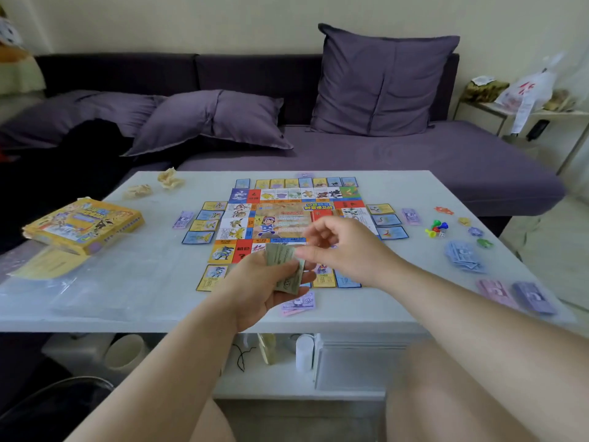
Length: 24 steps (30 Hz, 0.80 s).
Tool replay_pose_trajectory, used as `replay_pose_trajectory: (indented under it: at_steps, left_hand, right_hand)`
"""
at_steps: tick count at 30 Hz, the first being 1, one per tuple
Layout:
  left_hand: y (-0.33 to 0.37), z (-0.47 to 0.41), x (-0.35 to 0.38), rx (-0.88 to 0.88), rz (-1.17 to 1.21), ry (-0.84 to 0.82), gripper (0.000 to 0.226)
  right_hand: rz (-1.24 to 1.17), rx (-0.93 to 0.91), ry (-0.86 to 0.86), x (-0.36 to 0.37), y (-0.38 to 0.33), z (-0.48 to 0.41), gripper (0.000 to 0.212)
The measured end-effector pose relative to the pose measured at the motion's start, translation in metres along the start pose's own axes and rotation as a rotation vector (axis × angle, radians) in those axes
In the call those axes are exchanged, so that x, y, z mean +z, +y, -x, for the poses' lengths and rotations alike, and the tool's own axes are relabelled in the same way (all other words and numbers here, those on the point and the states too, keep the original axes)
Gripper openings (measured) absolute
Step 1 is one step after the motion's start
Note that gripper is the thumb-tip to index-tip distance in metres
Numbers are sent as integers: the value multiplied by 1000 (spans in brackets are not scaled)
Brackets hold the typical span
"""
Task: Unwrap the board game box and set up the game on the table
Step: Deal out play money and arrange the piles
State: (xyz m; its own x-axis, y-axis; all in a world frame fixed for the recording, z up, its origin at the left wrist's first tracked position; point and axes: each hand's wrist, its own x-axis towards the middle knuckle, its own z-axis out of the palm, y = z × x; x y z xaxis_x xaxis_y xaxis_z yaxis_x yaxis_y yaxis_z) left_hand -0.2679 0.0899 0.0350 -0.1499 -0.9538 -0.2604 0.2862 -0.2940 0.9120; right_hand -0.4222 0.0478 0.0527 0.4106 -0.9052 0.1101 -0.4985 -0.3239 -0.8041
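At the table's near edge, left hand grips green notes, right hand pinching one, apparently to deal.

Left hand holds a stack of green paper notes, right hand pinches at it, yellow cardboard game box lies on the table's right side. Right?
No. The head view shows the yellow cardboard game box on the left of the white table, not the right. The left hand does hold the stack of green paper notes, with the right hand pinching at it.
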Motion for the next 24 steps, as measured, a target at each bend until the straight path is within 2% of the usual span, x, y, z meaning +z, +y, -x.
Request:
replay_pose_trajectory:
  at_steps: [2, 5, 9, 12, 15, 18, 20, 24]
  left_hand:
    - [-10, -5, -6, -28, -55, 42, 12]
    - [-24, -12, -12, -59, -144, 63, 12]
    - [-36, -22, -17, -75, -314, 14, 27]
    - [-38, -28, -21, -84, -361, 28, 29]
    - [-42, -33, -22, -75, -473, -1, 29]
    - [-44, -36, -22, -83, -482, -14, 28]
    - [-43, -40, -24, -74, -447, 45, 23]
    - [-34, -45, -34, -37, -293, 266, 15]
  right_hand:
    - [-92, 112, -5, 10, 18, -4, 18]
    - [-179, 240, -109, 25, 39, -7, 16]
    - [-185, 333, -235, 32, 53, -12, 15]
    - [-216, 371, -265, 34, 59, -14, 10]
    - [-216, 335, -215, 38, 65, -16, 7]
    - [-198, 293, -200, 38, 69, -19, 12]
    - [-220, 288, -176, 36, 73, -20, 15]
    - [-237, 321, -22, 34, 78, -19, 15]
